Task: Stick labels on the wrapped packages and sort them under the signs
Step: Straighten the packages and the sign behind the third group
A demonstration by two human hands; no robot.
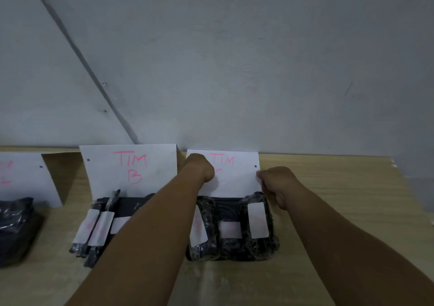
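Your left grip (199, 168) lies curled on the left part of the "TIM C" sign (237, 183); its fingers are hidden, so I cannot tell if it holds the paper. Your right grip (276, 186) is pressed together and pinches the right edge of this sign. Just below the sign, the wrapped packages (234, 244) lie on the counter (340, 200), each with a white label (258, 221). To the left, more labelled packages (98, 225) lie under the "TIM B" sign (131, 169).
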